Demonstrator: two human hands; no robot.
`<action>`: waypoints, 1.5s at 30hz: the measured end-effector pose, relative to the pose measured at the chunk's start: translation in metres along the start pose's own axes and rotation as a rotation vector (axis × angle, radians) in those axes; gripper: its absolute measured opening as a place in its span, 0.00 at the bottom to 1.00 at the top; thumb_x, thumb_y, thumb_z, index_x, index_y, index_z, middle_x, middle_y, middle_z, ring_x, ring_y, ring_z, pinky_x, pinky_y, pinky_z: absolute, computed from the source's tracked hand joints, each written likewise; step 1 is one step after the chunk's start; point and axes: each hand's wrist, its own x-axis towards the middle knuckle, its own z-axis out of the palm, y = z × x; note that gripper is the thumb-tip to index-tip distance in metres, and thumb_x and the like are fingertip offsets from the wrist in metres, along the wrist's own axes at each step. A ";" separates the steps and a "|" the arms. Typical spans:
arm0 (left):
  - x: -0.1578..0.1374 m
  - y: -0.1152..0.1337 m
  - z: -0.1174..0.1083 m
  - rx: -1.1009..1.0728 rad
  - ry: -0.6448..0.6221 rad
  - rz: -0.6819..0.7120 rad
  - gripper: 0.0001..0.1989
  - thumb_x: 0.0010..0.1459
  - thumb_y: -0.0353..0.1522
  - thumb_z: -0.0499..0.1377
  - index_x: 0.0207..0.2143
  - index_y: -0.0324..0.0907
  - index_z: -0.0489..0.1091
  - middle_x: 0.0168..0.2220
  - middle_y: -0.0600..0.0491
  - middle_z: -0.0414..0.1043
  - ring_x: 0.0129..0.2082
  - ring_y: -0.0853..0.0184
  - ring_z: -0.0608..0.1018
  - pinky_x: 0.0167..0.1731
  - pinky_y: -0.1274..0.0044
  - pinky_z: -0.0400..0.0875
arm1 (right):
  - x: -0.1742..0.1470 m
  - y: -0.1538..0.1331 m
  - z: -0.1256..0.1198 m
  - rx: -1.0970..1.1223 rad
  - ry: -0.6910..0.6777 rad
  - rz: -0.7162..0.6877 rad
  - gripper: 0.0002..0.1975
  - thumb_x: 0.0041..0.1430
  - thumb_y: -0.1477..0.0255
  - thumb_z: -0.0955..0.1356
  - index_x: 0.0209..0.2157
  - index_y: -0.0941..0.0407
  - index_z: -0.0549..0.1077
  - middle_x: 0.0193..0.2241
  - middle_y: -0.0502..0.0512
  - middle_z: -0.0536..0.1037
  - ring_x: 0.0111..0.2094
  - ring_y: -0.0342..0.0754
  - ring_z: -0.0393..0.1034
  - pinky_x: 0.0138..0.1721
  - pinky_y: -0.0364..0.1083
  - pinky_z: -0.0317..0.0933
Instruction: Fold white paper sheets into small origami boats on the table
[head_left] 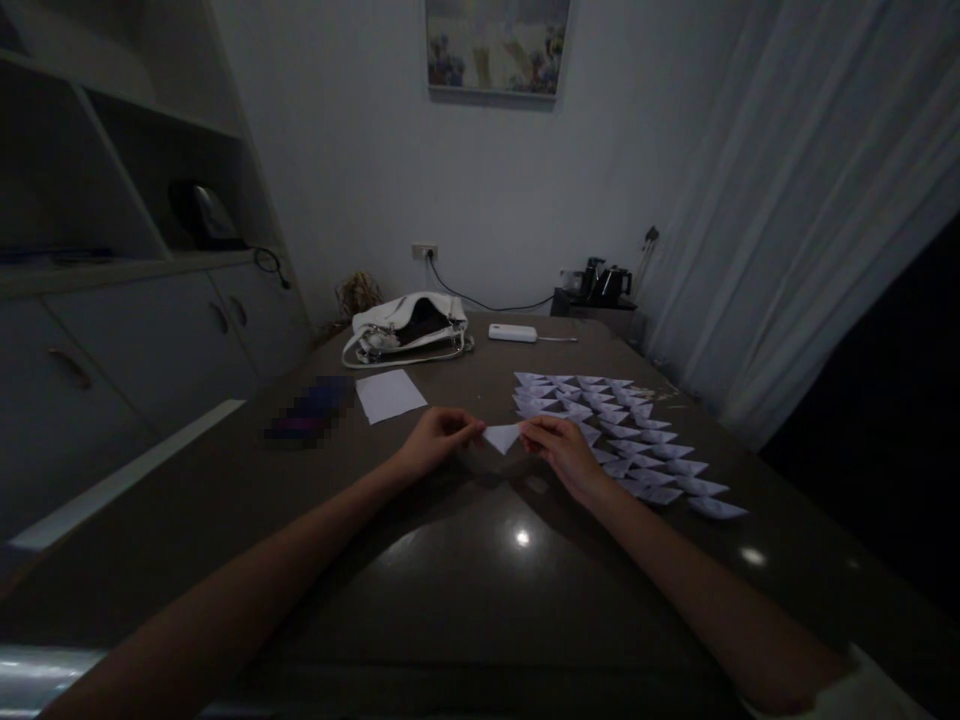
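Note:
A small folded piece of white paper (502, 437), triangular with its point down, is stretched between my two hands just above the table. My left hand (441, 440) pinches its left corner between thumb and fingers. The right corner is pinched by my right hand (559, 447). Rows of folded white paper boats (637, 433) stand on the table to the right, several of them partly behind my right hand. Left of my hands lies a stack of flat white paper sheets (391, 394).
On the dark glossy table (465, 590), a white handbag (409, 325) sits at the back, with a white power bank (513, 333) and its cable to its right. A pixelated dark item (309, 410) lies at the left. A white curtain (780, 200) hangs along the right.

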 end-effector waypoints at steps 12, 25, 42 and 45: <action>0.003 -0.018 0.007 0.088 -0.037 -0.015 0.21 0.55 0.45 0.56 0.30 0.34 0.71 0.23 0.53 0.69 0.22 0.70 0.69 0.23 0.80 0.61 | -0.017 -0.002 0.012 -0.557 -0.395 -0.005 0.07 0.50 0.70 0.68 0.23 0.59 0.76 0.18 0.52 0.75 0.19 0.42 0.66 0.21 0.40 0.54; -0.006 0.002 0.009 0.458 -0.233 0.277 0.05 0.56 0.30 0.60 0.34 0.37 0.74 0.33 0.50 0.69 0.32 0.68 0.72 0.32 0.79 0.62 | -0.021 -0.004 0.015 -0.999 -0.281 -0.150 0.09 0.54 0.70 0.67 0.24 0.59 0.75 0.21 0.51 0.74 0.22 0.42 0.66 0.23 0.40 0.51; -0.001 0.004 0.003 0.561 -0.432 0.478 0.07 0.56 0.33 0.62 0.36 0.40 0.76 0.37 0.50 0.77 0.40 0.64 0.74 0.44 0.73 0.61 | -0.018 -0.007 0.008 -1.128 -0.292 -0.415 0.03 0.52 0.75 0.68 0.31 0.56 0.75 0.29 0.51 0.77 0.31 0.45 0.70 0.33 0.42 0.56; -0.001 0.004 0.003 0.557 -0.432 0.476 0.06 0.56 0.34 0.63 0.34 0.40 0.75 0.37 0.51 0.77 0.40 0.65 0.74 0.46 0.73 0.60 | -0.020 -0.009 0.009 -1.172 -0.327 -0.443 0.03 0.53 0.73 0.69 0.31 0.56 0.75 0.29 0.50 0.77 0.31 0.44 0.69 0.32 0.41 0.55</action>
